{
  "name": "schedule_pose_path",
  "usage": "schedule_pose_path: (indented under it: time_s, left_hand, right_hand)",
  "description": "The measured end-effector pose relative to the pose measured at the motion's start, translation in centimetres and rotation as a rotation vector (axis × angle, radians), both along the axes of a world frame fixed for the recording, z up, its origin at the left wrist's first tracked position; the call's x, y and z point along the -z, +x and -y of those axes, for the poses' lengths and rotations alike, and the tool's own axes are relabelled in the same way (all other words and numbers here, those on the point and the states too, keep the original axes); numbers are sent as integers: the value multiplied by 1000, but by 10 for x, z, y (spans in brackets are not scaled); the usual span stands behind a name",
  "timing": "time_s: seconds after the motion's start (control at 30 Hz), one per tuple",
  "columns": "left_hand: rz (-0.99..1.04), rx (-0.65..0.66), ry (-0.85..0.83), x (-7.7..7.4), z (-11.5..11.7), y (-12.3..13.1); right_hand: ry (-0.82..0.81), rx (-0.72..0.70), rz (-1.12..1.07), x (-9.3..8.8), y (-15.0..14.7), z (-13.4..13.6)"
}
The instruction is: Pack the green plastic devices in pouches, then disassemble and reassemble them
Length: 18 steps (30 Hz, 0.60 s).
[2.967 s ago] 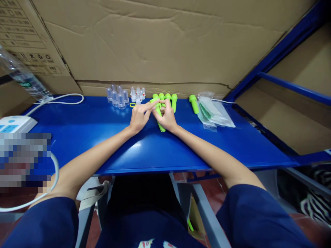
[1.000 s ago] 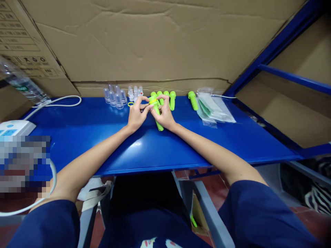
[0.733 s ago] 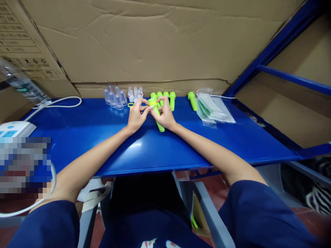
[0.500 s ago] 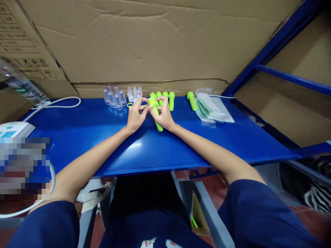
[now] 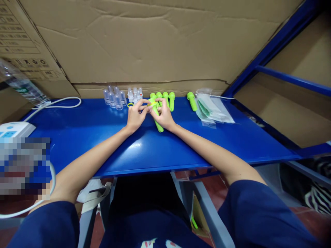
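Observation:
Tilted in front of me is a lime-green toy flashlight, its wider head up between my hands and its narrow end toward me. My right hand is closed around its upper part, with the index finger over the head. My left hand pinches at the left side of the head, on a yellow ring that lies across its top. The fingertips partly hide the ring. Another yellow ring lies on the table beside my left hand. Several more green flashlights stand or lie just behind my right hand.
Clear plastic caps and small white-based parts stand at the back left. One green flashlight lies by plastic bags on the right. A power strip, its cable and a bottle are at the left. Cardboard walls the back.
The yellow ring sits slightly lower and flatter on the flashlight's head, with my right index finger reaching further over it. Both hands otherwise hold almost the same place.

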<state>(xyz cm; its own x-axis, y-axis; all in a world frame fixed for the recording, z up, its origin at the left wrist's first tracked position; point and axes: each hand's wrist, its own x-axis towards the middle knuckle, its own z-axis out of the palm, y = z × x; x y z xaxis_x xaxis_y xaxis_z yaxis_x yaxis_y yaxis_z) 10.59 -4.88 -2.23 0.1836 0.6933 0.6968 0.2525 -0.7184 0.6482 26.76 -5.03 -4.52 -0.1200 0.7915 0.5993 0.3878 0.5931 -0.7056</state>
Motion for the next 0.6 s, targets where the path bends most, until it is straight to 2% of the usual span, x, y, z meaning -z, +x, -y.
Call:
schedule_pose_path:
  time_s: [0.17, 0.33, 0.6]
  left_hand:
    - [-24, -29, 14, 2, -2, 0]
    - [45, -35, 58, 2, -3, 1]
    - [-10, -10, 182, -2, -4, -1]
  right_hand:
    - [-39, 4, 6, 1, 1, -2]
    - [-72, -26, -71, -3, -4, 2]
    - [-222, -217, -175, -1, -9, 5]
